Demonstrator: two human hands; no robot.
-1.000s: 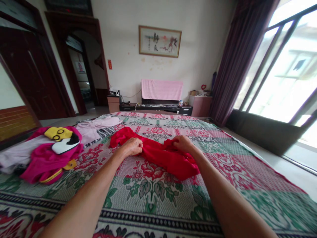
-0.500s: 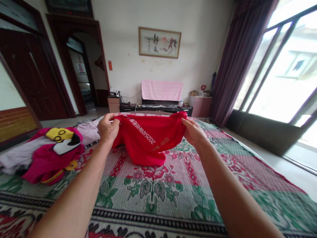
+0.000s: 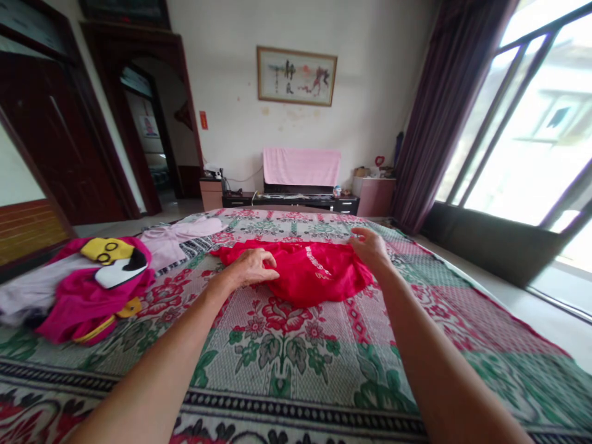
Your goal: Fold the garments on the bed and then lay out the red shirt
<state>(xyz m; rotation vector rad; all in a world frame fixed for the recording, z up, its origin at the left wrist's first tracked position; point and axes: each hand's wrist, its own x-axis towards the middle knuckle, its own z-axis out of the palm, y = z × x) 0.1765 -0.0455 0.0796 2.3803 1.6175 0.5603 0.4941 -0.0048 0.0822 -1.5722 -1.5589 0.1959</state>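
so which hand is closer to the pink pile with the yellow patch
Left. The left hand rests on the red shirt's near-left edge, on the side toward the pink pile. The right hand is at the shirt's far-right edge, farther away.

From where I steer, the floral bedspread (image 3: 287,364) lies bare between my forearms and the red shirt (image 3: 308,274), so both hands have open passage there. My left hand (image 3: 252,268) and right hand (image 3: 370,246) rest on the shirt's two ends. To the left, a heap of pink clothes (image 3: 87,290) with a yellow and white patch crowds the bed's edge, and a pale pink garment (image 3: 173,237) lies just beyond it. The right half of the cover is open to the bed's edge by the window.
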